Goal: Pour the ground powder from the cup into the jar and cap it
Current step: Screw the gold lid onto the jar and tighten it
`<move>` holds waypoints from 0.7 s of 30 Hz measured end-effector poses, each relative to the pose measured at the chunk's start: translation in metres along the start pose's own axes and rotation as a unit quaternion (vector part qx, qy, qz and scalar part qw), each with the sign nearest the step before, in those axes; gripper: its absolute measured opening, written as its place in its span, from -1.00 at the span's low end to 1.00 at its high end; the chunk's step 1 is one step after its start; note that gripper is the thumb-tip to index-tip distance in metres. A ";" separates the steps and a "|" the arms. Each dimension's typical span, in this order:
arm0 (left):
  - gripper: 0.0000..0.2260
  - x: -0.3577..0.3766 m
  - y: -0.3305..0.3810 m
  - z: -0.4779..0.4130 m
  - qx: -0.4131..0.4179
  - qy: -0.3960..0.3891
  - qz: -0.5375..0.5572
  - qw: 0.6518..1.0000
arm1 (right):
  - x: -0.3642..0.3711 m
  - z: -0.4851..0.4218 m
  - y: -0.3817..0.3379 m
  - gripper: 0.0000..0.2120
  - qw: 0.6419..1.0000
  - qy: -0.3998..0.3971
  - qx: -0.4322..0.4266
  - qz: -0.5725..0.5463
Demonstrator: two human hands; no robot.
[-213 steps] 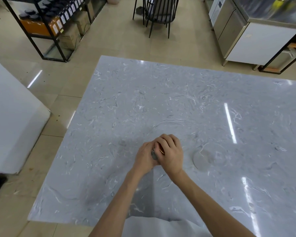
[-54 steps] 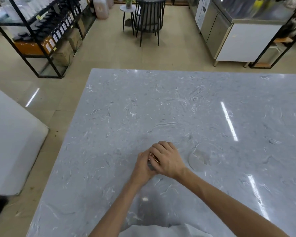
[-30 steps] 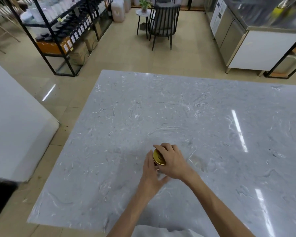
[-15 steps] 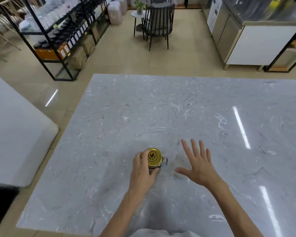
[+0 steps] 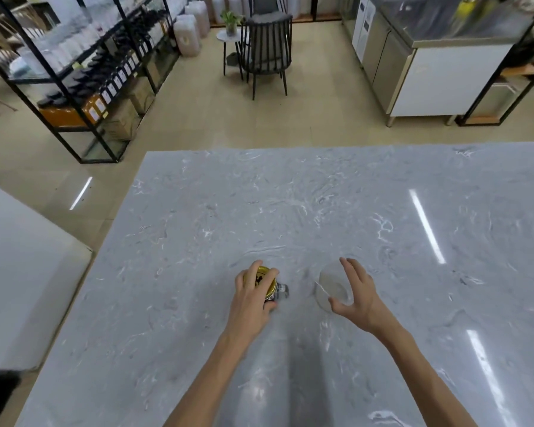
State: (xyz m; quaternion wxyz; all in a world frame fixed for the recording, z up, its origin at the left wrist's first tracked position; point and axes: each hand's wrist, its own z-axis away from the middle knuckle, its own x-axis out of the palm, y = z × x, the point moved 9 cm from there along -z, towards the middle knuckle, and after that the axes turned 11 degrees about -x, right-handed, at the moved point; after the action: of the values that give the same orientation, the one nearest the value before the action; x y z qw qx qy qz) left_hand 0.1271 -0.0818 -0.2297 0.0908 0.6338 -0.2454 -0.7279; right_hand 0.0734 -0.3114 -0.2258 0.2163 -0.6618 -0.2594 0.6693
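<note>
A small glass jar point(image 5: 280, 291) with a gold lid point(image 5: 270, 285) stands on the grey marble table point(image 5: 290, 195). My left hand point(image 5: 249, 301) grips it from the left and over the top, fingers across the lid, so most of the jar is hidden. Just right of it a clear cup point(image 5: 332, 287) looks tilted, its rim toward the jar. My right hand point(image 5: 362, 294) curls around the cup from the right, thumb low and fingers over its far side. I cannot make out any powder.
Left of the table stands a white counter point(image 5: 19, 272). Across the tiled floor are a black shelf rack of bottles point(image 5: 84, 87), a dark chair point(image 5: 267, 47) and a steel-topped cabinet point(image 5: 438, 72).
My right hand left the jar's lid, swung to the right and closed around the clear cup. My left hand stayed on the jar, fingers shifting over the gold lid.
</note>
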 end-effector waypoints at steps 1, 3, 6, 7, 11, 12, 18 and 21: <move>-0.38 -0.001 0.001 -0.009 0.000 -0.001 -0.001 1.000 | -0.001 -0.008 0.003 -0.13 1.000 0.000 0.001 -0.007; -0.39 -0.002 0.003 -0.028 0.002 0.001 0.000 1.000 | -0.001 -0.025 0.009 -0.11 1.000 -0.006 0.000 -0.015; -0.41 -0.002 0.006 -0.061 0.003 -0.003 -0.002 1.000 | -0.002 -0.052 0.015 -0.08 1.000 -0.018 -0.019 -0.002; -0.41 -0.001 0.008 -0.073 0.003 -0.007 -0.002 1.000 | -0.003 -0.062 0.017 -0.07 1.000 -0.018 -0.021 0.004; -0.42 -0.001 0.015 -0.125 0.002 -0.017 0.004 1.000 | -0.012 -0.107 0.031 -0.04 0.999 -0.009 -0.015 0.032; -0.42 -0.001 0.018 -0.139 0.000 -0.020 0.006 1.000 | -0.015 -0.119 0.036 -0.04 0.999 -0.007 -0.010 0.034; -0.40 -0.001 0.034 -0.213 -0.001 -0.053 0.000 0.999 | -0.036 -0.183 0.066 -0.02 0.998 -0.009 0.021 0.060; -0.41 0.000 0.037 -0.232 0.002 -0.051 0.006 0.999 | -0.039 -0.197 0.074 -0.03 0.998 -0.011 0.017 0.067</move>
State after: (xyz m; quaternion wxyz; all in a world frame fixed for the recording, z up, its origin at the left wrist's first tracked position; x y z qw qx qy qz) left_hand 0.3445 -0.1699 -0.2298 0.0811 0.5945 -0.2548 -0.7583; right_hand 0.2747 -0.3810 -0.2402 0.1794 -0.6666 -0.2057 0.6937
